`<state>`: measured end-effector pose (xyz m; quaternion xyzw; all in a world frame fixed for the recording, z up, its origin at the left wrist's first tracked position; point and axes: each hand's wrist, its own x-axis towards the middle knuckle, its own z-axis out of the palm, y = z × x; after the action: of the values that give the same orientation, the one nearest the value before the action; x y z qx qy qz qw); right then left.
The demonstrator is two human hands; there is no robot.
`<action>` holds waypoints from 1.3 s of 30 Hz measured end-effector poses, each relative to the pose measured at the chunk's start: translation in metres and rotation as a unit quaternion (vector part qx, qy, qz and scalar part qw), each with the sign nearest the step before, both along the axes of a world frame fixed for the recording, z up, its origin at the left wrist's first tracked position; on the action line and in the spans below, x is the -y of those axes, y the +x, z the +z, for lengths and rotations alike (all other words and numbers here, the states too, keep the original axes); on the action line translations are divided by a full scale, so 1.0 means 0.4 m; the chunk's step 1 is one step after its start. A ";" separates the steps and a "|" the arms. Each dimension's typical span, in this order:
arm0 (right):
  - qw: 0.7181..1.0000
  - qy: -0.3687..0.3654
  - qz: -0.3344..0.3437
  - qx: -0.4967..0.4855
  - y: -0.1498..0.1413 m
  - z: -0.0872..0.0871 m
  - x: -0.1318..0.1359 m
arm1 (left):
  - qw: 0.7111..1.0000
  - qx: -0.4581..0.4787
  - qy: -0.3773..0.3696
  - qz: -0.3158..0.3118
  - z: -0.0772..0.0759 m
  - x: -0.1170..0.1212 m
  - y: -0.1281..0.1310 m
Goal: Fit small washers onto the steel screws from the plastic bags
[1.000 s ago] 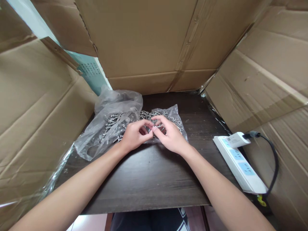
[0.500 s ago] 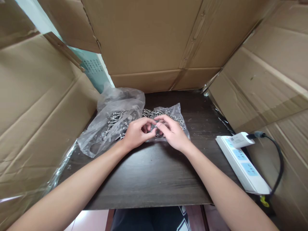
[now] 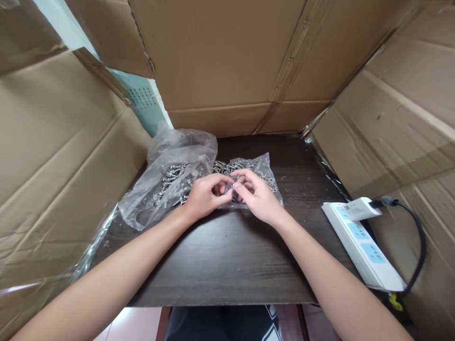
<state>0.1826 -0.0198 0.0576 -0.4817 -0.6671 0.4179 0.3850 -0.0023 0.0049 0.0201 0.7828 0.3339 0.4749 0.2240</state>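
Walling three sides, the cardboard sheets (image 3: 231, 61) enclose the dark table (image 3: 227, 265). A power strip (image 3: 362, 246) lies at its right edge. Two clear plastic bags sit mid-table: the larger bag (image 3: 167, 189), to your left, holds loose screws (image 3: 172, 177); the smaller bag (image 3: 261, 166) holds more small metal parts. Your left hand (image 3: 202, 196) and right hand (image 3: 258, 196) meet fingertip to fingertip above them, pinching one small metal piece (image 3: 229, 187), too small to identify.
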 end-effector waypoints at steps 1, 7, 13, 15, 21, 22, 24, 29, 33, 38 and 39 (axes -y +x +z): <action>1.000 0.002 0.000 0.005 0.000 -0.001 0.000 | 1.000 -0.001 0.004 -0.001 0.000 0.000 0.000; 0.998 0.025 -0.006 0.048 -0.001 -0.001 0.005 | 1.000 0.014 0.003 0.002 0.000 0.000 0.003; 0.998 0.040 0.012 0.046 -0.007 0.004 0.006 | 1.000 0.001 -0.005 0.005 -0.002 -0.002 0.000; 0.998 0.034 0.017 0.041 -0.007 0.003 0.007 | 1.000 -0.002 -0.006 0.008 -0.001 -0.003 0.000; 0.998 0.025 0.022 0.048 -0.001 0.010 0.008 | 1.000 0.000 -0.010 0.008 0.002 0.001 0.001; 0.998 0.025 0.023 0.055 -0.001 0.012 0.009 | 1.000 -0.001 -0.012 0.002 0.003 0.003 0.001; 0.997 0.032 0.023 0.071 -0.001 0.016 0.009 | 1.000 -0.001 -0.012 -0.009 0.003 0.006 0.001; 0.994 0.071 0.008 0.084 -0.002 0.016 0.006 | 1.000 0.004 -0.015 0.001 0.001 0.008 0.002; 0.997 0.036 0.013 0.068 0.000 0.007 0.005 | 1.000 -0.002 -0.019 -0.006 -0.003 0.006 0.001; 0.997 0.033 0.006 0.069 0.001 0.004 0.004 | 1.000 0.002 -0.020 -0.005 -0.003 0.006 0.000; 0.997 0.037 0.004 0.064 0.001 0.003 0.003 | 1.000 0.003 -0.023 -0.004 -0.003 0.006 0.000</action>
<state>0.1829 -0.0209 0.0588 -0.4906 -0.7072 0.3628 0.3572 -0.0023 0.0024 0.0191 0.7776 0.3403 0.4686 0.2447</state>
